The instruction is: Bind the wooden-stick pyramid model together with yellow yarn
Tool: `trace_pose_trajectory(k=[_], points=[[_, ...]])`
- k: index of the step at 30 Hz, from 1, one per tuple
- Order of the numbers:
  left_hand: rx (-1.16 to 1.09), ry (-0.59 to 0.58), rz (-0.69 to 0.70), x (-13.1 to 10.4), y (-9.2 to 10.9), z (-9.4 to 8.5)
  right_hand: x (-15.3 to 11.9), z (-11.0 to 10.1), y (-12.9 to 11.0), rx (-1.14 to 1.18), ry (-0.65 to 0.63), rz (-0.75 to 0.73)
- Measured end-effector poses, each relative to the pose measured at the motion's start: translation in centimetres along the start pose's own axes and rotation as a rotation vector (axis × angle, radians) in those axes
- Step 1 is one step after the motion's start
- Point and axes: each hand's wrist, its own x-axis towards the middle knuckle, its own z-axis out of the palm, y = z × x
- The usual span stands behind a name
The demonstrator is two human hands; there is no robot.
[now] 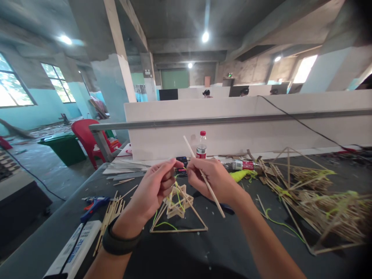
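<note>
Above a small frame of wooden sticks (190, 231), my left hand (159, 186) is closed in a pinch, its fingertips near a thin yellow-green string. Closed as well, my right hand (211, 179) holds a pale wooden stick (215, 198) that slants across its back. The two hands' fingertips are close together but apart. The frame has a triangular base, with smaller stacked stick shapes (177, 207) inside it and yellow-green string (165, 223) looped around it. My hands hide the top of the frame.
Loose sticks (112, 211), a glue gun (95, 205) and a white power strip (74, 250) lie at left. An upright bottle (201, 145) and a lying bottle (241, 165) are behind my hands. A pile of stick frames (334, 213) is at right.
</note>
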Motion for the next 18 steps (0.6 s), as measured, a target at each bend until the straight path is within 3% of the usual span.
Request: trace_pose_trajectory(k=[3, 9, 15, 18], points=[[0.050, 0.039, -0.001, 0.3, -0.2, 0.0, 0.0, 0.1, -0.4, -0.064, -0.012, -0.049], [0.421, 0.011, 0.023, 0.3, -0.6, 0.1, -0.1, -0.4, -1.2, -0.128, -0.039, -0.081], [0.329, 0.023, -0.023, 0.0, -0.3, 0.3, -0.2, -0.8, -1.2, -0.066, -0.016, -0.087], [0.306, -0.038, -0.061, -0.1, -0.2, 0.1, -0.2, -0.6, -1.0, -0.035, -0.009, -0.080]])
